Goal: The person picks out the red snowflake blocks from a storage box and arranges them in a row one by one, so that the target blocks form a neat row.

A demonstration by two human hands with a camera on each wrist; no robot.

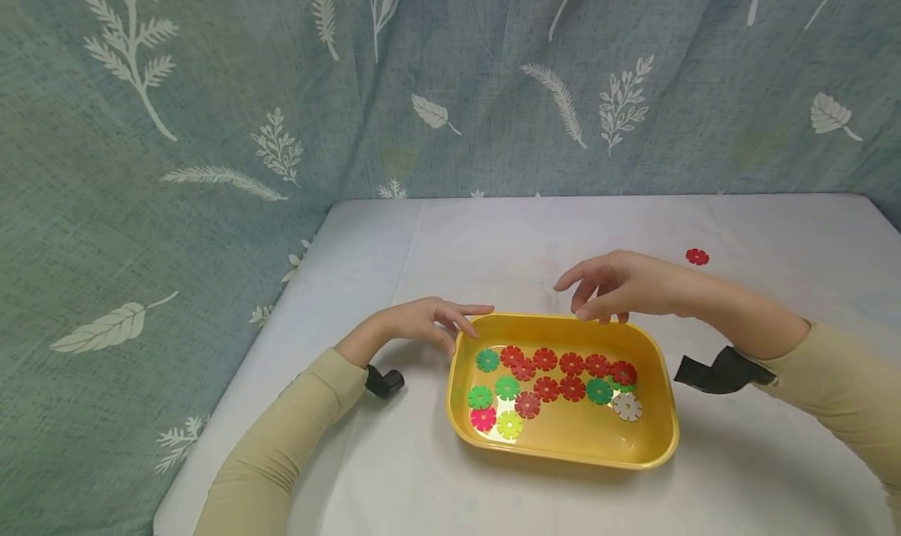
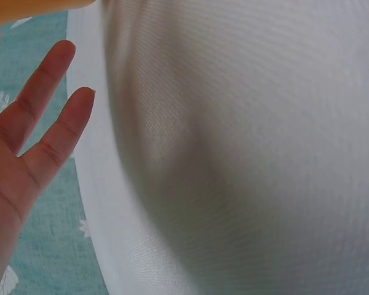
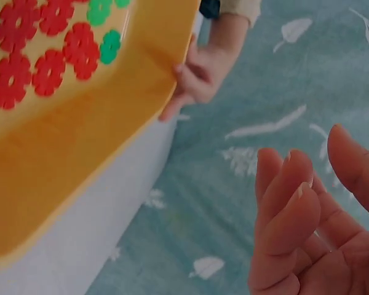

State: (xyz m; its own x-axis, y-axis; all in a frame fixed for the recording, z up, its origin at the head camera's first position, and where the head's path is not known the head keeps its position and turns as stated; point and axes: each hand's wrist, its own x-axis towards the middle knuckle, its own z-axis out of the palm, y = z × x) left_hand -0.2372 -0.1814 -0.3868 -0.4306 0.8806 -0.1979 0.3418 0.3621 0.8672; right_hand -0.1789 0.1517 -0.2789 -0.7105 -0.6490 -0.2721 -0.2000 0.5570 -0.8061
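A yellow tray with rounded corners sits on the white-covered table, holding several flower-shaped plastic discs. Most are red discs, with green discs, a pink disc, a yellow-green disc and a white disc among them. At the tray's far left corner, my left hand rests on the rim, fingers loosely extended. Over the far rim hovers my right hand, its fingers slightly bent and nothing between them. The right wrist view shows that hand empty, thumb apart from the fingers.
A single red disc lies on the table behind the right forearm. Blue-green cloth with white leaf prints hangs behind the table and along its left side. Black straps circle both wrists.
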